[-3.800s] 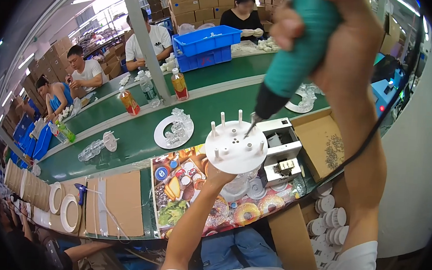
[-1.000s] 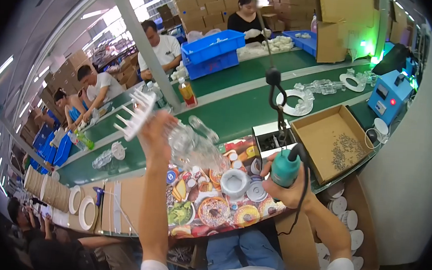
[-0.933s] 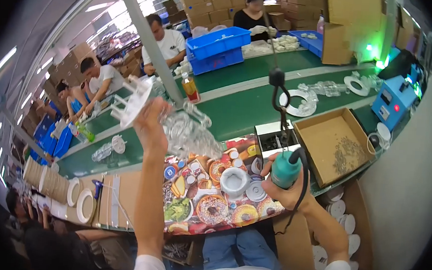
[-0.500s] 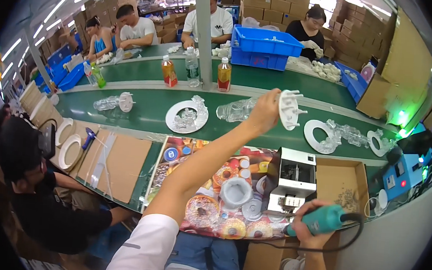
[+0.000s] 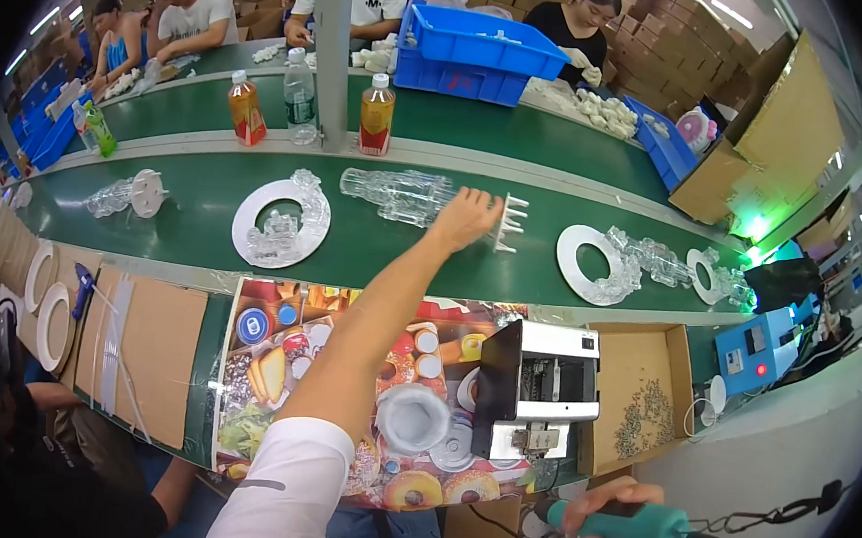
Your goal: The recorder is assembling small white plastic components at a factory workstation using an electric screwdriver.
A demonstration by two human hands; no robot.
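Note:
My left hand (image 5: pixel 467 219) reaches far over the green belt, fingers closed around a clear plastic assembly (image 5: pixel 396 196) just behind its white end disc (image 5: pixel 507 224). Several white prongs stick out from that disc to the right. The assembly lies lengthwise at belt level; my fingers hide where it joins the disc. Low on the right, my right hand (image 5: pixel 593 520) is wrapped round a teal electric screwdriver (image 5: pixel 638 529), its dark tip pointing left and its cable trailing from the back end.
A black-and-silver screw feeder (image 5: pixel 543 377) stands beside a cardboard tray (image 5: pixel 634 363) of loose screws. A white bowl (image 5: pixel 412 420) sits on the patterned mat. White rings with clear parts (image 5: pixel 318 223) lie along the belt. Bottles (image 5: pixel 376 115) and blue bins (image 5: pixel 460 71) stand beyond; co-workers sit opposite.
My left hand has brought the clear assembly down towards the belt, its disc turned more edge-on. The screwdriver in my right hand is lower, off the table's front edge. The view has shifted right.

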